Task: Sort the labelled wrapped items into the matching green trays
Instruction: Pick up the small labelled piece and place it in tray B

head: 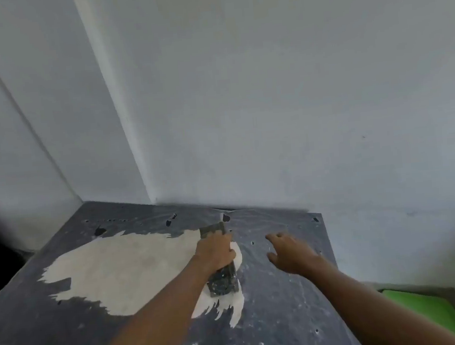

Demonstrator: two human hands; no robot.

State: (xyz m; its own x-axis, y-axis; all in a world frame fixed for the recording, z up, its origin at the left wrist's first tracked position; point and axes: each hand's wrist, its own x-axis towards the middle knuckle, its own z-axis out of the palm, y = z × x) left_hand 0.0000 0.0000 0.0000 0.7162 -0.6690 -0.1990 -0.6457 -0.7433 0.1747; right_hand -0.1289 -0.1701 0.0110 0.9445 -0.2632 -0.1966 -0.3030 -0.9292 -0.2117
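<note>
A: Report the state of the left hand (pixel 217 251).

B: The left hand is clenching around a long, flat, dark grey tool speckled with white (pixel 220 269). The fingers are wrapping over its middle section; the thumb is not distinguishable. One end of the tool is projecting beyond the knuckles toward the wall, the other end is pointing back toward the person. The picture is too blurred to identify the tool further.

A: What is the tool touching?

B: It is lying across the right edge of a broad, ragged, off-white patch (pixel 125 272) on a dark grey, scuffed, white-flecked tabletop (pixel 282 305).

A: Report the right hand (pixel 289 252).

B: The right hand is released and holding nothing. Its fingers are spreading apart and pointing toward the wall, palm facing down. It is sitting just beside the left hand, over bare dark tabletop. Whether the fingertips are contacting the surface cannot be determined.

A: Where are the task's items?

B: One bright green flat tray (pixel 431 311) is showing partly at the lower right, past the table edge and near the right forearm. Only a corner is in view. The pale grey-white wall (pixel 268 86) is standing behind the table.
</note>
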